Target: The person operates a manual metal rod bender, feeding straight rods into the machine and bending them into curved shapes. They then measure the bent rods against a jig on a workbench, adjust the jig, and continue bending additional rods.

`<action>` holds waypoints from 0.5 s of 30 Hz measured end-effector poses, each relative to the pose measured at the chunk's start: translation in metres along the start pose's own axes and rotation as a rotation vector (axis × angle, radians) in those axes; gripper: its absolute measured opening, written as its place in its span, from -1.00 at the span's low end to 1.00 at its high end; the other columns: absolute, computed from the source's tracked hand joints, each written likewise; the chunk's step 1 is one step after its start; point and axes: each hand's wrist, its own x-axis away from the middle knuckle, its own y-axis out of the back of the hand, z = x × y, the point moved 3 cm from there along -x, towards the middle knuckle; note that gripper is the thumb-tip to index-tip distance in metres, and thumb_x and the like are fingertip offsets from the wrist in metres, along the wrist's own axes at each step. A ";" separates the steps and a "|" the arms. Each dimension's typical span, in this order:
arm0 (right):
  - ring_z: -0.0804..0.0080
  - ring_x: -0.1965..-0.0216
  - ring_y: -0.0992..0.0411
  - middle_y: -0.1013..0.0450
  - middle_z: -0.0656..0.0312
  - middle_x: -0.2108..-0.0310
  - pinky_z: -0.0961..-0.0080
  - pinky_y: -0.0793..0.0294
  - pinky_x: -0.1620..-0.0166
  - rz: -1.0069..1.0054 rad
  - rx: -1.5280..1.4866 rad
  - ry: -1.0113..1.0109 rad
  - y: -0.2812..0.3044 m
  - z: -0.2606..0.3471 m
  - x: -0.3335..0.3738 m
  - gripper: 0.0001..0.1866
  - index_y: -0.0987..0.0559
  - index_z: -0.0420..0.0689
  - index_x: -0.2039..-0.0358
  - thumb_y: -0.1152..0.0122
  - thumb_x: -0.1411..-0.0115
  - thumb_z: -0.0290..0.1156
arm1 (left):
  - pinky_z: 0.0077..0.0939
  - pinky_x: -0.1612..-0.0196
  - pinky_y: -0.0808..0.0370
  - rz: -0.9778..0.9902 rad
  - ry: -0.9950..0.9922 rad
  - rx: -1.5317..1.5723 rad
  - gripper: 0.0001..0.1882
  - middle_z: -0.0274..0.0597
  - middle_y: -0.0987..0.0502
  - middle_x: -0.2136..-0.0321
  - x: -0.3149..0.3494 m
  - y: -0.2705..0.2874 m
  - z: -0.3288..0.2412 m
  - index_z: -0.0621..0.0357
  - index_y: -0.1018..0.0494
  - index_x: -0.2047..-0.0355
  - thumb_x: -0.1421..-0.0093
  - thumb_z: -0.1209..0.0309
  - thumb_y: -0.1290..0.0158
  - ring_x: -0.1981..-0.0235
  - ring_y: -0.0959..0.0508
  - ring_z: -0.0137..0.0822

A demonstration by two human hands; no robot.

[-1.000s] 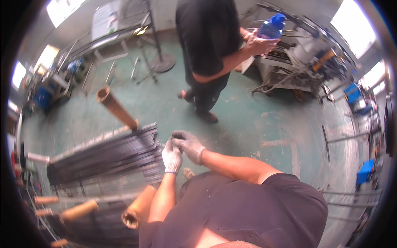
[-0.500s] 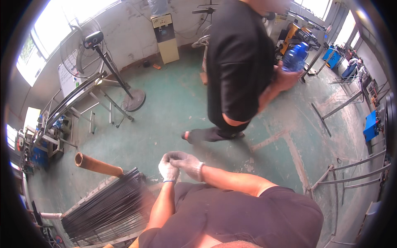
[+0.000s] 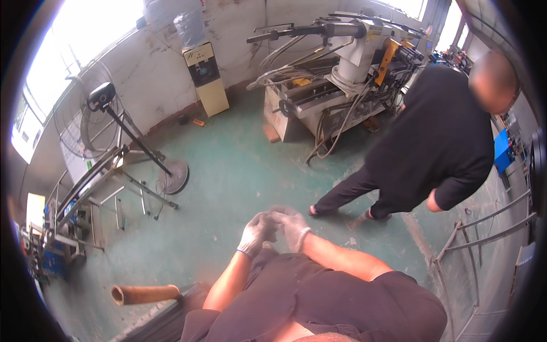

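Both my hands wear whitish knit gloves with grey palms and meet in front of my dark shirt. My left hand (image 3: 257, 233) has its fingers bent inward, touching the other glove. My right hand (image 3: 291, 227) curls over toward it, fingertips against the left fingers. Both look closed; whether anything small lies between them is hidden. A blue band edges the left glove's cuff. Below and to the left lies a brown cardboard tube (image 3: 147, 294), its hollow end facing left, beside a blurred dark stack of rods (image 3: 196, 297).
A person in dark clothes (image 3: 436, 137) walks at the right. Behind stand a large machine with hoses (image 3: 350, 80) and a water dispenser (image 3: 206, 80). A floor fan (image 3: 172, 176) and metal frames stand left; a curved metal frame (image 3: 490, 235) stands right.
My view has swung upward and right, bringing the machine into sight. The other person has walked right; the blue water bottle they held no longer shows. My hands stay together, the right fingers shifted.
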 end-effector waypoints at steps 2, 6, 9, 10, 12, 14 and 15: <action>0.36 0.02 -0.61 -0.59 0.16 0.02 0.42 -0.62 -0.06 0.003 -0.038 0.049 -0.012 0.013 -0.031 -0.64 -0.55 -0.29 -0.18 -0.30 -0.45 -0.43 | -0.41 0.37 -0.59 0.004 -0.055 -0.225 -0.64 -0.23 -0.64 0.37 -0.032 0.007 -0.033 0.28 -0.60 0.02 -0.61 0.18 -0.04 0.49 -0.59 -0.37; 0.38 -0.14 -0.56 -0.61 0.16 -0.10 0.43 -0.52 -0.22 0.035 0.003 0.121 -0.064 0.031 -0.073 -0.50 -0.57 -0.27 -0.26 -0.43 -0.36 -0.40 | -0.36 0.13 -0.65 -0.205 -0.206 -0.554 -0.69 -0.09 -0.72 0.28 -0.123 0.044 -0.064 0.38 -0.66 0.02 -0.44 0.38 -0.08 0.23 -0.71 -0.27; 0.46 -0.07 -0.51 -0.59 0.31 0.04 0.46 -0.47 -0.20 0.013 0.128 0.191 -0.087 0.048 -0.102 -0.67 -0.65 -0.17 -0.10 -0.36 -0.35 -0.44 | -0.38 0.06 -0.64 -0.223 -0.327 -0.525 -0.73 -0.02 -0.76 0.23 -0.168 0.044 -0.066 0.38 -0.66 0.04 -0.36 0.49 -0.07 0.20 -0.71 -0.28; 0.49 0.00 -0.50 -0.58 0.36 0.12 0.48 -0.47 -0.15 -0.004 0.162 0.212 -0.096 0.059 -0.108 -0.76 -0.68 -0.13 -0.03 -0.30 -0.37 -0.45 | -0.39 0.07 -0.63 -0.247 -0.341 -0.530 -0.73 -0.02 -0.76 0.23 -0.183 0.042 -0.066 0.37 -0.67 0.05 -0.36 0.50 -0.07 0.20 -0.70 -0.30; 0.42 -0.18 -0.50 -0.60 0.26 -0.11 0.41 -0.45 -0.28 0.004 0.371 0.156 -0.092 0.068 -0.139 -0.59 -0.66 -0.09 -0.21 -0.32 -0.36 -0.39 | -0.44 0.15 -0.61 -0.227 -0.325 -0.303 -0.78 -0.12 -0.74 0.28 -0.216 0.043 -0.068 0.34 -0.66 0.11 -0.34 0.54 -0.06 0.29 -0.64 -0.39; 0.39 -0.27 -0.48 -0.57 0.21 -0.24 0.39 -0.41 -0.35 0.015 0.487 0.047 -0.113 0.098 -0.143 -0.50 -0.63 -0.08 -0.31 -0.34 -0.36 -0.35 | -0.45 0.21 -0.58 -0.286 -0.283 -0.197 -0.83 -0.22 -0.70 0.35 -0.259 0.063 -0.069 0.33 -0.65 0.19 -0.34 0.56 -0.06 0.35 -0.59 -0.43; 0.37 -0.30 -0.46 -0.55 0.20 -0.28 0.39 -0.38 -0.37 0.054 0.483 0.064 -0.113 0.108 -0.150 -0.48 -0.61 -0.09 -0.34 -0.32 -0.37 -0.36 | -0.45 0.25 -0.56 -0.231 -0.277 -0.044 -0.86 -0.27 -0.64 0.41 -0.276 0.068 -0.075 0.31 -0.62 0.25 -0.36 0.54 -0.06 0.39 -0.54 -0.46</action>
